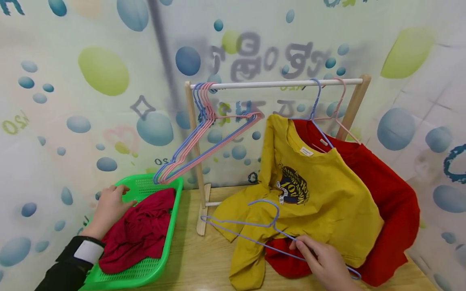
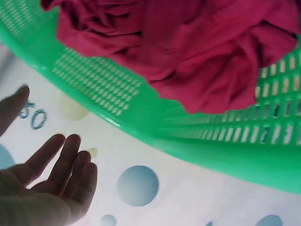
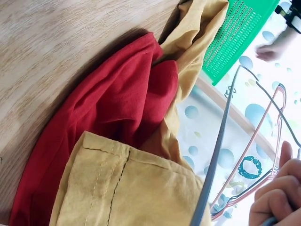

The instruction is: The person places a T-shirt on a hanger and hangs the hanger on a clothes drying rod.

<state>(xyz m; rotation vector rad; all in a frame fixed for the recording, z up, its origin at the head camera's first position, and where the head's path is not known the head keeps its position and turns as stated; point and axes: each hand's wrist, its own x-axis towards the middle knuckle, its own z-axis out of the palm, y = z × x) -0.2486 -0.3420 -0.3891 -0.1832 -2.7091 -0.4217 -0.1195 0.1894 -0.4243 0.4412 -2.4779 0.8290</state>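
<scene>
Over the green basket [image 1: 165, 254], my left hand [image 1: 111, 210] hovers with fingers loosely spread and nothing in them. A crumpled dark red garment [image 1: 145, 226] lies inside that basket, close below the hand. My right hand [image 1: 324, 262] grips a blue hanger [image 1: 236, 234] by its upper arm, hook upward, in front of the hung clothes. In the right wrist view the fingers [image 3: 277, 202] curl round the hanger [image 3: 218, 155]. Behind it a yellow sweatshirt [image 1: 327, 190] hangs on a blue hanger, beside a red top [image 1: 397, 206] on a pink one.
A small rack with a white rail [image 1: 269, 84] and wooden posts [image 1: 196, 161] stands on the wooden table [image 1: 196, 262]. Several blue and pink hangers [image 1: 182, 157] hang bare at the rail's left end. A patterned curtain [image 1: 233, 48] closes off the back.
</scene>
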